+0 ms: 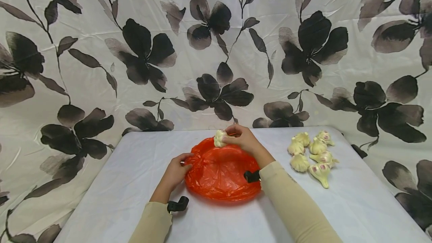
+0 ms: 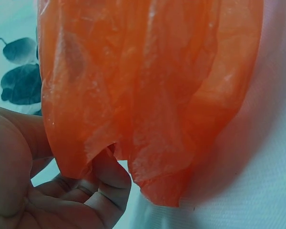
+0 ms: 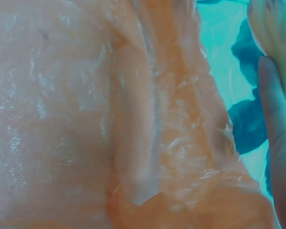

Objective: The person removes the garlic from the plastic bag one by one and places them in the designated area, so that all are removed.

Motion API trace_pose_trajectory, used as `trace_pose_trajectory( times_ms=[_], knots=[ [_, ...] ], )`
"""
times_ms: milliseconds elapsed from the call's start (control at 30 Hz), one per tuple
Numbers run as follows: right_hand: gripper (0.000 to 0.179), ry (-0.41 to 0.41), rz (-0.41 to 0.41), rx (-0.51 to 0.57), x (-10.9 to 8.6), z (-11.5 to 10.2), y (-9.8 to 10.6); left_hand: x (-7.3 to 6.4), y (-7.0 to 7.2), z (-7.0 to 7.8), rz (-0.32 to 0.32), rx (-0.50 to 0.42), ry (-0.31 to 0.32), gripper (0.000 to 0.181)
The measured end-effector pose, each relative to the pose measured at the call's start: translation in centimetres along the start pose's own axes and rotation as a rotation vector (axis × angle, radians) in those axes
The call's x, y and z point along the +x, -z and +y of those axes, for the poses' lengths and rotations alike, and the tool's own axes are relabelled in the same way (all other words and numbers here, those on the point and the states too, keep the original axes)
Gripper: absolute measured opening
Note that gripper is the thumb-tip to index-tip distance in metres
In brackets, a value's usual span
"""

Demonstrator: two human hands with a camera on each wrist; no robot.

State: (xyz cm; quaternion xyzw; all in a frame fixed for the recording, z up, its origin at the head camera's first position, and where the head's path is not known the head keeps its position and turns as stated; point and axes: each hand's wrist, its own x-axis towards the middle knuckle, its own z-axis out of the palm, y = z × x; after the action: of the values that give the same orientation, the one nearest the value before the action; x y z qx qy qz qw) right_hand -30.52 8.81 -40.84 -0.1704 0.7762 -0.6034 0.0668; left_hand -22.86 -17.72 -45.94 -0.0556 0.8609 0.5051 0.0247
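A thin red plastic bag (image 1: pixel 222 171) lies spread on the table, its mouth facing up. My left hand (image 1: pixel 176 171) pinches the bag's left edge; in the left wrist view the thumb and fingers (image 2: pixel 109 174) close on the crinkled plastic. Over the bag's far rim, my right hand (image 1: pixel 243 138) holds a pale garlic bulb (image 1: pixel 220 138) between thumb and fingers. The right wrist view shows part of that garlic bulb (image 3: pixel 279 43) at the right edge, with one finger (image 3: pixel 274 100) against it and the bag's plastic filling the rest.
Several garlic bulbs (image 1: pixel 318 147) lie in a loose group on the right of the white-covered table (image 1: pixel 118 183). Behind the table's far edge hangs a white cloth with dark flowers (image 1: pixel 216 93). Each wrist carries a small black camera (image 1: pixel 178 204).
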Motion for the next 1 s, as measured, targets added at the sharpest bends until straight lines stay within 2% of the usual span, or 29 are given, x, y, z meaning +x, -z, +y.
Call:
trace_pose_trajectory(
  times_ms=[133,200,433,667,833,1000],
  knots=[
    [0.037,-0.011,0.036,-0.004,0.0,0.7,0.1,0.0,-0.1,-0.1,-0.001,0.007,-0.001,0.042],
    [0.038,-0.013,0.034,-0.044,0.0,0.9,0.0,0.0,-0.1,-0.1,0.000,0.008,0.001,0.042],
    [0.044,0.054,-0.001,-0.328,-0.2,0.9,0.3,0.0,-0.1,0.1,0.009,0.004,-0.002,0.041],
    [0.042,0.106,0.034,-0.502,-0.7,0.4,2.1,-0.1,-0.1,-0.1,0.009,0.006,0.000,0.042],
    [0.046,0.130,0.072,-0.556,-1.0,-0.2,3.9,-0.2,-0.1,0.0,0.009,0.010,0.008,0.042],
    [0.050,0.092,0.108,-0.520,-1.2,-0.9,5.7,-0.1,-0.1,0.1,0.010,0.012,0.003,0.041]
  ],
)
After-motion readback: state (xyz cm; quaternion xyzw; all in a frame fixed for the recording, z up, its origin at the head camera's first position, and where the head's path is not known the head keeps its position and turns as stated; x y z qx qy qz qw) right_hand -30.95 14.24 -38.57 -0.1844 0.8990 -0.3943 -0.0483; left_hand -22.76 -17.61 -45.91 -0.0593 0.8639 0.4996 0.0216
